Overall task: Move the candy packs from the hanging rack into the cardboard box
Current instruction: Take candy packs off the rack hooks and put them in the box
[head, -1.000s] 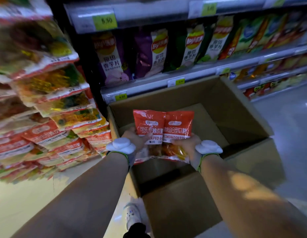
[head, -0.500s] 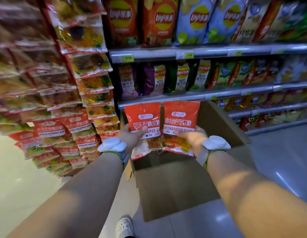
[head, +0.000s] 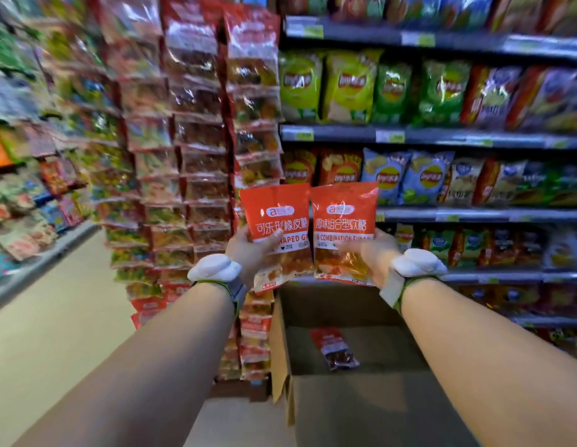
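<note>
— Packs: two in hand, one (head: 275, 221) in left hand (head: 248, 253), one (head: 343, 217) in right hand (head: 375, 256). Glossy plastic, flat pouch shape, orange-red top panel with white lettering, clear bottom showing amber gummies.
— Grip?
— Left thumb curled over lower front of its pack, fingers behind. Right fingers wrapped round lower right edge of the other. Held upright, side by side, edges touching, above box (head: 345, 411) far wall.
— Box?
— Plain brown cardboard, matte, flaps up, open top. One more pack (head: 335, 348) flat on the bottom, red top, darker contents. So three counted off the rack.
— Rack (head: 196, 150)?
— Left of box, hung in columns, overlapping crinkly clear bags with red headers; too blurred to count. Chip bags (head: 348, 85) on metal shelves at right, puffy foil, green, yellow, blue, orange.
— Wrists?
— Two white padded bands, one per wrist, green strap under each.
— Against half a second back?
— View tilted up: higher shelves now showing, more of rack. Packs raised relative to box, now against chip shelves. Box interior and the loose pack newly visible. Same grip both sides.
</note>
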Tool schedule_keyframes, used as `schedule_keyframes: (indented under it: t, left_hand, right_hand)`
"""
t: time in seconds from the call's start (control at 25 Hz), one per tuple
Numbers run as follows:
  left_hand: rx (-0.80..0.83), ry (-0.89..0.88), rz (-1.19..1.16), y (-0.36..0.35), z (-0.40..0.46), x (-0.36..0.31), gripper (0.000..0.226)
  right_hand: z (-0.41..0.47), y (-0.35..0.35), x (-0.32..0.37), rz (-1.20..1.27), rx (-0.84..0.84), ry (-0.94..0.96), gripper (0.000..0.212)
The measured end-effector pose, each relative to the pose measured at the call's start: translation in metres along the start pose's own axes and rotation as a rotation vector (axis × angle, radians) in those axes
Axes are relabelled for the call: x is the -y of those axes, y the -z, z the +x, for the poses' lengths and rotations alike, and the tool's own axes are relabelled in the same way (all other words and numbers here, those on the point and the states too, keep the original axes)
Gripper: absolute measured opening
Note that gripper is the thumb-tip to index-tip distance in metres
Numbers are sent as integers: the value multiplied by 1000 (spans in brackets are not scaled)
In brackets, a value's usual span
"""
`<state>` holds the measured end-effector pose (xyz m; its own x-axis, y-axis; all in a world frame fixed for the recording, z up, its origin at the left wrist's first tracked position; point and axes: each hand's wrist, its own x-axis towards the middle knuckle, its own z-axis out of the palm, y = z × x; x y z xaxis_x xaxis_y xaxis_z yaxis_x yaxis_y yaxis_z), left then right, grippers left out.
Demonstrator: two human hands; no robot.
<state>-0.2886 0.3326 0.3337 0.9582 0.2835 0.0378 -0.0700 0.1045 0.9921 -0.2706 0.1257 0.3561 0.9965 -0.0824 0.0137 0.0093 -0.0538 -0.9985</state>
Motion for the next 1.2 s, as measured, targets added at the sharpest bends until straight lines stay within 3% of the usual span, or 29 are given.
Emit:
schedule_keyframes:
  t: [0.32,0.56,0.76,0.92,1.2]
  left_hand:
    - [-12,-216,-7,76,43,-105,35]
    - [-17,-406,51,143,96,-194,29]
    - [-51,-516,181,172,132,-240,28]
    - [-82,-546,248,174,155,-259,32]
    - [-142,-600,273,158,214,-284,25]
  right_hand:
    - [20,-83,99,-48,15,144,49]
    - [39,-168,176,-42,52,313,35]
    - [61,-208,214,-63,-129,405,44]
    - [69,-225,231,-147,-279,438,65]
    - [115,-228,260,-177,-306,535,50]
